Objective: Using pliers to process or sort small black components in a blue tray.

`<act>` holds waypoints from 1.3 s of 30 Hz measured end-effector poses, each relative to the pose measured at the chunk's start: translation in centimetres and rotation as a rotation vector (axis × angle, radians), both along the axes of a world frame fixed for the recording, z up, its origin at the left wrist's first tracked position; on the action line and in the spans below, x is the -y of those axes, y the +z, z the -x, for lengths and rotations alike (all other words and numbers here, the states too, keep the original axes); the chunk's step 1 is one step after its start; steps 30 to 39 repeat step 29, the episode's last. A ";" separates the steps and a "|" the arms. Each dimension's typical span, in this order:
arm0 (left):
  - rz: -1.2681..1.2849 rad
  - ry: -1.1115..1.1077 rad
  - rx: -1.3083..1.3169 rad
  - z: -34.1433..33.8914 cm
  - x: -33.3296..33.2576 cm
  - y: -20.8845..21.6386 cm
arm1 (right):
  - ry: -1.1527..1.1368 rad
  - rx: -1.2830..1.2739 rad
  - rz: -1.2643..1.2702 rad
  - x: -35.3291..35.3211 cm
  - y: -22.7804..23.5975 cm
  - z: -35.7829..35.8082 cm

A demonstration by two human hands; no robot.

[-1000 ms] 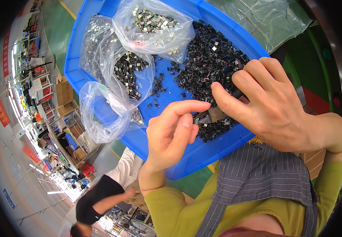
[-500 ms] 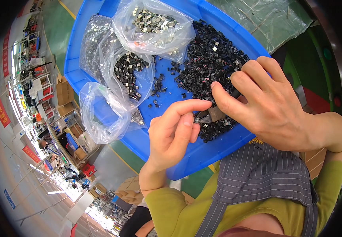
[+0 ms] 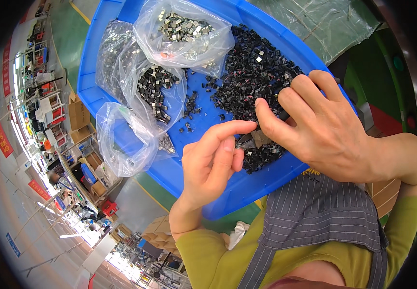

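Note:
Both of my hands are close together over the near side of a blue tray (image 3: 218,204). My left hand (image 3: 211,161) has its index finger reaching right, with the thumb pressed toward the curled fingers; anything pinched there is too small to make out. My right hand (image 3: 321,130) is bent over with curled fingers, and a bit of something dark shows beneath them. Under the fingertips lies a brownish-grey block (image 3: 261,138), partly covered. A heap of small black pieces (image 3: 252,72) spreads around and beyond the hands.
In the tray's left half lie a clear bag (image 3: 220,36) of silvery pieces, another bag (image 3: 177,98) of black and silver pieces, and a crumpled clear bag (image 3: 122,161). Plastic sheeting (image 3: 326,24) lies beyond the tray. Cartons (image 3: 162,231) and workbenches stand at left.
Both hands keep nearly the same pose, the right one slightly shifted. A dark-clothed person at the lower left is gone from view, and something white shows by my left sleeve.

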State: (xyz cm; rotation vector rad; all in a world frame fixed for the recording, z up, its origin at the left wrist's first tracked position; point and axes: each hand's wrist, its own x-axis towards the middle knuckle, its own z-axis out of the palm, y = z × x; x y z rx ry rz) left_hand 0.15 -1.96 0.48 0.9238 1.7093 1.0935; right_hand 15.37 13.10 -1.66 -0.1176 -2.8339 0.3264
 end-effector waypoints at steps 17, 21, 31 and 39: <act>-0.075 0.036 0.041 0.0 0.4 -0.4 | 0.051 0.075 0.306 -0.3 -0.5 -0.7; -0.007 0.122 0.232 0.0 0.3 0.0 | 0.018 0.020 0.291 -0.1 -1.0 -0.5; -0.049 0.107 0.191 0.0 0.6 -0.4 | 0.008 -0.013 0.329 -0.1 -1.4 -0.3; -0.049 0.107 0.191 0.0 0.6 -0.4 | 0.008 -0.013 0.329 -0.1 -1.4 -0.3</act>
